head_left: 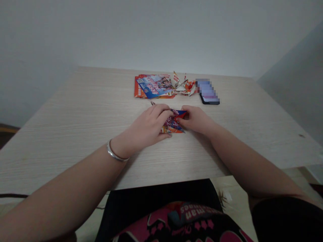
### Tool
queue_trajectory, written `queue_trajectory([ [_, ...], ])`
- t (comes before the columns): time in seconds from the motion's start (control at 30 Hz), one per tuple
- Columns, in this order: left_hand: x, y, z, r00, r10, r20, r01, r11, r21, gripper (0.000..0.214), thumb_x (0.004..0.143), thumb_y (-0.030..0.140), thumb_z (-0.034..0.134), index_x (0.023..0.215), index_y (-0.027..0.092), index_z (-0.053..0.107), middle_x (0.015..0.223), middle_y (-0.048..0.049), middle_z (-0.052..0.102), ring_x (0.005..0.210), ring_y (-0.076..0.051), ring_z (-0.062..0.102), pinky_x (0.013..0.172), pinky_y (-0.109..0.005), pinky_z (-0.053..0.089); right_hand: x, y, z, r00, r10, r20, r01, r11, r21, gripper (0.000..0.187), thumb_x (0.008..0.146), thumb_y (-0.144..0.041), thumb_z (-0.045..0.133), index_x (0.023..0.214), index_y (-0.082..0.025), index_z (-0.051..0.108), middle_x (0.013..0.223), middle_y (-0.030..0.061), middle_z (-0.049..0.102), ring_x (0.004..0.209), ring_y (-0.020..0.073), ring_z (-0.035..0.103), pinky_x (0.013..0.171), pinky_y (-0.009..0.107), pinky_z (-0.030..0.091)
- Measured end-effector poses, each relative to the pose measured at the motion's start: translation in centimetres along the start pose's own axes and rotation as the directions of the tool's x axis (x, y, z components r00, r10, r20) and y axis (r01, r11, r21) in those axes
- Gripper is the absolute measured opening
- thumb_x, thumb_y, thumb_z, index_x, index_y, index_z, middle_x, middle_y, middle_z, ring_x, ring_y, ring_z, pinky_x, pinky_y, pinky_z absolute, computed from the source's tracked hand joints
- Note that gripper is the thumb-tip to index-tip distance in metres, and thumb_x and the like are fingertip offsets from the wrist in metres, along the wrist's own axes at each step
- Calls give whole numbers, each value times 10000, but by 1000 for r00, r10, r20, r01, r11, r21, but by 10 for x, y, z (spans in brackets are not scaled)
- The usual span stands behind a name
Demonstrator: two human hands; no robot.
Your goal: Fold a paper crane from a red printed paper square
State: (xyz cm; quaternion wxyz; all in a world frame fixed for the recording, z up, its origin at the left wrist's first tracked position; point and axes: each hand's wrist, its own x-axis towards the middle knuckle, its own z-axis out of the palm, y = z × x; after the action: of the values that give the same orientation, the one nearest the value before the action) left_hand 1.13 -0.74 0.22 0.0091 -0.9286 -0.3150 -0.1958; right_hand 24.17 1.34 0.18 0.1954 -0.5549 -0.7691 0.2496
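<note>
Printed paper sheet, glossy, blue, red and orange point(173, 127), is held between both hands near the middle of the light wood-grain worktop point(75, 111), just on the wearer's side of the other paper items. Its left part is covered by the left hand point(151, 124): fingers curled over the far side, thumb set along the near edge, so a narrow hold around the sheet. Probably done so the paper is pinned and slip is prevented. How firmly it is pressed cannot be told; the fingertips are partly hidden.

Right hand point(195, 118) is closed in a pinch at the sheet's right end, a red portion being gripped between thumb and forefinger. Red seems to be the reverse or a folded layer; a fingertip grip is likely used there because fine control is needed at a paper edge. Exact fold lines can't be resolved.

Beyond the hands, a loosely fanned stack of flat blue-and-orange printed leaflets point(153, 86) is laid, with a heap of pointed, folded white-and-orange paper pieces point(186, 87) touching or just beside its right end. Black-edged rectangular phone point(210, 94) is placed right of the heap, screen pixelated, probably parked there so working room is left free.
</note>
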Motion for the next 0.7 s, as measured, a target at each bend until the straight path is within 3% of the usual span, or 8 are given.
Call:
queue_trajectory([
  [0.1, -1, -1, 0, 995, 8, -100, -5, 1000, 29, 986, 832, 533, 812, 1587, 115, 335, 1586, -271, 456, 1458, -418, 457, 1212, -559, 404, -2, -3, 1, 999, -45, -18, 46, 997, 66, 102, 825, -239, 699, 787, -231, 604, 809, 30, 742, 728, 197, 646, 692, 336, 478],
  [0.17, -1, -1, 0, 995, 0, -101, 6, 998, 59, 1053, 843, 579, 786, 1634, 115, 269, 1584, -253, 486, 1481, -428, 432, 1256, -579, 338, -3, -3, 2, 997, -79, -25, 81, 990, 111, 125, 816, -233, 700, 778, -237, 581, 791, 14, 736, 719, 188, 646, 691, 329, 485],
  [0.33, 0, 1, -2, 998, -37, -41, 42, 988, 146, 961, 922, 583, 666, 1650, 89, 279, 1389, -203, 675, 1383, -406, 552, 1283, -635, 245, -1, -2, 6, 995, -94, -32, 98, 971, 216, 138, 807, -235, 698, 793, -236, 561, 759, 1, 732, 679, 170, 651, 659, 311, 500],
  [0.47, 1, 4, -6, 1000, -23, -17, 25, 984, 174, 842, 972, 458, 584, 1650, 60, 282, 1337, -209, 705, 1269, -368, 651, 1273, -644, 250, 1, -1, 7, 998, -68, -7, 67, 952, 298, 137, 790, -185, 674, 794, -239, 547, 766, -4, 742, 694, 172, 683, 668, 308, 526],
  [0.7, 3, 6, -8, 997, -41, -58, 50, 986, 160, 734, 1006, 411, 497, 1625, 51, 337, 1277, -204, 733, 1210, -335, 688, 1250, -592, 311, 1, 5, 10, 990, -105, -93, 125, 962, 242, 106, 814, -221, 698, 822, -236, 592, 734, -13, 724, 697, 178, 692, 698, 327, 543],
])
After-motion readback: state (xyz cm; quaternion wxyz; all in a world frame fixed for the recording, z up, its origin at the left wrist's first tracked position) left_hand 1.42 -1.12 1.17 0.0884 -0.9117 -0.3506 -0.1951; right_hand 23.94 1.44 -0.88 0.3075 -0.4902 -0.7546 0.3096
